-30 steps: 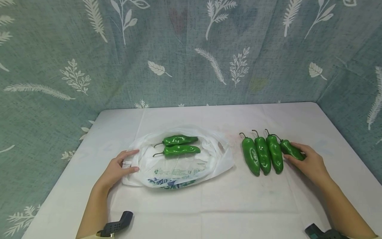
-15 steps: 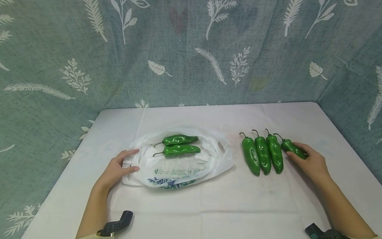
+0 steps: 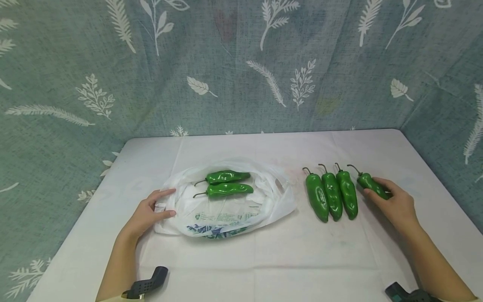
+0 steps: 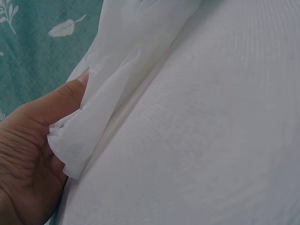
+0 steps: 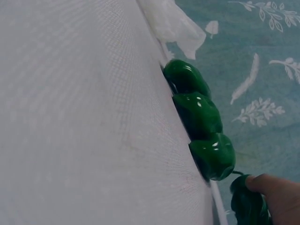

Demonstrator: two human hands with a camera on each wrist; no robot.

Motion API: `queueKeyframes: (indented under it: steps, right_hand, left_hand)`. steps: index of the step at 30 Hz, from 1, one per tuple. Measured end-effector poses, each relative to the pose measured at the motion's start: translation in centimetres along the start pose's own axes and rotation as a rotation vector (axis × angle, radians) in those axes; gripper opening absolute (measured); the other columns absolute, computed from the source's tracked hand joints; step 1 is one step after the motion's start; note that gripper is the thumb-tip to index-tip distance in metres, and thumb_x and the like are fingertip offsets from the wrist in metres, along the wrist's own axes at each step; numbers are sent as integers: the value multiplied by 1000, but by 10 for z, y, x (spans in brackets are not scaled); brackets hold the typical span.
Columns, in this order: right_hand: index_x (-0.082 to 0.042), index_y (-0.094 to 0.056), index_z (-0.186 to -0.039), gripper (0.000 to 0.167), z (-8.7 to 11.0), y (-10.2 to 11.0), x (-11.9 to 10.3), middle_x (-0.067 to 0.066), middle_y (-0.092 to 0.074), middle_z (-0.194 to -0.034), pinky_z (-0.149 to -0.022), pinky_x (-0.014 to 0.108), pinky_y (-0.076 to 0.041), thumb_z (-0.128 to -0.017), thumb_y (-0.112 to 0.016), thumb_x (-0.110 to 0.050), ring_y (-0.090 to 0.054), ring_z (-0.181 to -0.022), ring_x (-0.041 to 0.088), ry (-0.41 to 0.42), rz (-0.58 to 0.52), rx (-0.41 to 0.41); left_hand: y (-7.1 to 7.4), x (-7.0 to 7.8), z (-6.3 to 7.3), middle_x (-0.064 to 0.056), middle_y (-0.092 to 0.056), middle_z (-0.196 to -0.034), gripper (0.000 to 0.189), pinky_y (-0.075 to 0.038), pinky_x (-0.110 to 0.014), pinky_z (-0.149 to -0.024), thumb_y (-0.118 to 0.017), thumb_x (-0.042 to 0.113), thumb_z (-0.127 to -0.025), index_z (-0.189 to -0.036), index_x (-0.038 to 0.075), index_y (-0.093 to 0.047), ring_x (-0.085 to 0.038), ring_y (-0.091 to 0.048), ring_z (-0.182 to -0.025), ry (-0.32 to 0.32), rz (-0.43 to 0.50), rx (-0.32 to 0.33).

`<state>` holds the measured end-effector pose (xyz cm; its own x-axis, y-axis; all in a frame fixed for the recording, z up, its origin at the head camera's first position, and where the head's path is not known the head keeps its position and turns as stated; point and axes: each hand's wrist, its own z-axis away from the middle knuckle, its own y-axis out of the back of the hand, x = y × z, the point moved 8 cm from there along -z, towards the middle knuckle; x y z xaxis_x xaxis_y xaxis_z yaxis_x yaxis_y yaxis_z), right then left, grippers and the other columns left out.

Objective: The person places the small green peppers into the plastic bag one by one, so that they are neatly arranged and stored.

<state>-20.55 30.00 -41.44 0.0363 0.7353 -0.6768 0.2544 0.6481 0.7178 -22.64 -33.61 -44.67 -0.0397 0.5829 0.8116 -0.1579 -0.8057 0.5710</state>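
At the right, my right hand [image 3: 396,205] grips a green chili pepper [image 3: 370,182] between thumb and fingers, its curved stem pointing up and left. The right wrist view has the thumb pressed on this pepper [image 5: 248,201]. Just left of it, several green chili peppers [image 3: 332,197] lie side by side in a row, stems away from me. My left hand [image 3: 145,214] holds the left end of a white plastic bag [image 3: 226,214], whose gathered edge [image 4: 101,112] sits against the thumb. Two more green chili peppers [image 3: 226,190] lie in the bag's wide mouth.
A white cloth [image 3: 302,256] covers the table. Behind and at both sides hangs a blue-green curtain [image 3: 234,105] with white leaf prints. A dark wrist device [image 3: 149,283] shows on the left forearm, and another dark device [image 3: 405,293] near the right one.
My right hand has drawn its chili pepper slightly right and away from me, widening the gap to the row. The left hand and the bag have stayed put.
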Motion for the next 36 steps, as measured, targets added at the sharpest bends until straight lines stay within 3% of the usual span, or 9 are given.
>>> queueKeyframes:
  steps: [5,11,13,18,21,24,31,36]
  right_hand:
    - [1,-48,-134,57,1,3,-5,31,-52,-121,-75,50,-46,-90,-63,-33,-51,-105,44,17,8,23]
    - [-1,-50,-132,56,1,6,-9,30,-54,-119,-66,18,-39,-89,-65,-32,-52,-102,39,29,-5,39]
    - [-1,-52,-131,55,2,7,-12,28,-56,-118,-64,11,-35,-88,-66,-32,-52,-98,31,41,-8,53]
    - [-2,-56,-127,50,5,6,-26,25,-59,-116,-66,7,-35,-86,-69,-29,-42,-89,-7,105,-17,82]
    - [-1,-57,-126,49,6,4,-34,24,-60,-116,-67,5,-35,-86,-70,-26,-35,-88,-17,144,-30,90]
    - [-1,-58,-125,49,7,2,-39,24,-60,-117,-69,5,-34,-85,-70,-26,-39,-91,-12,162,-29,97]
    - [-1,-58,-124,49,8,-5,-49,22,-59,-121,-72,3,-33,-83,-73,-23,-51,-99,23,197,-22,81]
    - [-2,-59,-124,49,10,-9,-61,21,-59,-122,-79,5,-39,-81,-74,-20,-54,-106,33,236,-34,48]
  left_hand:
    - [-1,-1,-1,-22,-18,-154,75,-16,-64,-110,-78,25,-77,-141,12,-43,-44,-10,-142,-5,-3,0]
    - [-1,0,-1,-19,-26,-151,74,-16,-63,-110,-78,24,-77,-141,13,-43,-42,-12,-142,-18,1,-2]
    - [-1,0,-1,-19,-28,-150,74,-16,-63,-110,-78,25,-77,-141,13,-44,-42,-12,-142,-20,-4,-2]
    - [0,0,-1,-19,-26,-151,75,-16,-64,-110,-78,27,-77,-142,14,-43,-42,-12,-142,-12,-15,-3]
    - [0,1,-1,-19,-26,-151,74,-16,-63,-110,-78,26,-77,-141,14,-43,-42,-12,-142,-17,-11,-4]
    - [0,1,-1,-19,-26,-151,75,-16,-63,-110,-78,25,-77,-142,13,-43,-42,-12,-142,-22,-9,-8]
    - [0,1,-1,-19,-27,-150,74,-16,-63,-110,-78,22,-77,-142,13,-43,-42,-12,-142,-20,4,-7]
    - [0,1,-1,-18,-30,-148,74,-17,-62,-110,-78,23,-77,-141,12,-43,-41,-14,-142,-27,6,-10]
